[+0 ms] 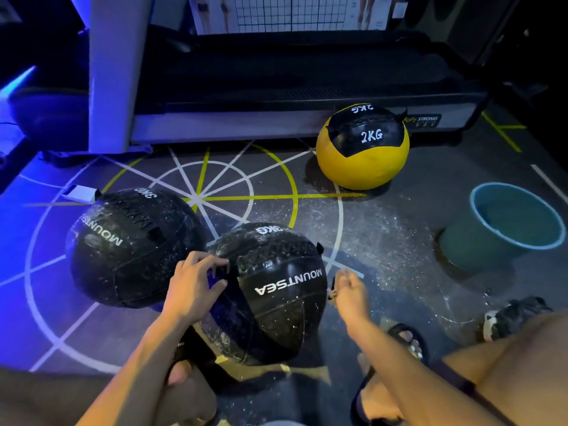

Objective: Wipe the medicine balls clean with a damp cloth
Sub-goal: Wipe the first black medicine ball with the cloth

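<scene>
Two black medicine balls speckled with white droplets lie on the floor, one nearer me (276,302) and one to its left (129,244). A yellow and black 2KG ball (362,167) sits farther back. My left hand (193,287) pinches a small black tab on the near ball's upper left side. At that ball's right edge, my right hand (350,290) has its fingers curled on what looks like another small tab; it is blurred. A dark and white cloth (513,315) lies crumpled on the floor by my right knee, in neither hand.
A teal bucket (550,238) holding water stands at the right. A treadmill base (276,118) and a white post (116,72) close off the back. The floor is wet and marked with white and yellow lines. My sandalled feet are just below the near ball.
</scene>
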The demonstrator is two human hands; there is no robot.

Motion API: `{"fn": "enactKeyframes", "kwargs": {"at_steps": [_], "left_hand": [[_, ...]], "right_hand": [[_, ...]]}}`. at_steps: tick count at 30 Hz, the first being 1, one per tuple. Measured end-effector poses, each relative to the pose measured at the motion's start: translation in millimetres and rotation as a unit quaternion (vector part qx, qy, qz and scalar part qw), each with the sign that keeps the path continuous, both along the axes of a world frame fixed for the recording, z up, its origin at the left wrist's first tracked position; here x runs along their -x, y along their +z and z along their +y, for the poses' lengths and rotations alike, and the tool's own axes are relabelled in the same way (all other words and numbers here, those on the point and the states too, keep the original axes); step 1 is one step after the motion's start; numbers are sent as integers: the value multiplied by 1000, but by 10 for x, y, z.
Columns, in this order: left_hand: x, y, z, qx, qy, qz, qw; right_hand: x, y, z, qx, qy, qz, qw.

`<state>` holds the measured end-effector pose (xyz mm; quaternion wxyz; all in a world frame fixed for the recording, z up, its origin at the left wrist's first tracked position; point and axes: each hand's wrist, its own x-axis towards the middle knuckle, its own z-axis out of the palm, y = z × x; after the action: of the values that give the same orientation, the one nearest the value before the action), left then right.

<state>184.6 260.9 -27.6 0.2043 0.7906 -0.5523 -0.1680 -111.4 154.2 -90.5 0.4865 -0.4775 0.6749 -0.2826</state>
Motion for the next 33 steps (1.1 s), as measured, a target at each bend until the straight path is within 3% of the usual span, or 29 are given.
{"fn": "enactKeyframes", "kwargs": {"at_steps": [3,6,8,10,11,12,13,15,17,18,19,21,24,26,29,33], "left_hand": [[36,9,26,46,-4,30,999],[156,-65,57,48,10,18,999],[172,-101,73,61,32,21,997],[175,-118,98,65,25,5,998],[183,-109,115,66,20,-6,998],[193,-96,129,66,18,-13,998],[203,-75,134,64,16,-19,998],[204,-53,139,56,13,-23,998],[202,-49,157,49,8,-11,999],[201,-61,168,51,3,-5,999],[202,-73,180,56,1,-2,998],[183,-88,194,61,6,5,998],[121,-103,226,55,13,3,998],[115,-98,251,57,7,6,998],[156,-86,214,64,-6,0,998],[253,-67,178,67,-7,15,998]], "right_hand": [[-32,109,-90,1,-48,-22,999],[-290,441,187,161,114,24,980],[-511,545,482,292,284,44,912],[-594,418,673,364,433,117,816],[-580,311,691,409,462,160,770],[-535,230,652,427,458,171,761],[-491,193,585,413,442,166,779],[-413,115,448,345,360,147,854],[-316,104,261,209,195,128,950],[-285,125,199,135,135,131,973],[-309,165,200,99,112,140,979],[-477,338,356,178,132,96,970],[-669,471,674,318,343,50,882],[-574,255,567,381,379,87,839],[-507,146,432,346,342,83,870],[-376,327,287,209,205,102,951]]}}
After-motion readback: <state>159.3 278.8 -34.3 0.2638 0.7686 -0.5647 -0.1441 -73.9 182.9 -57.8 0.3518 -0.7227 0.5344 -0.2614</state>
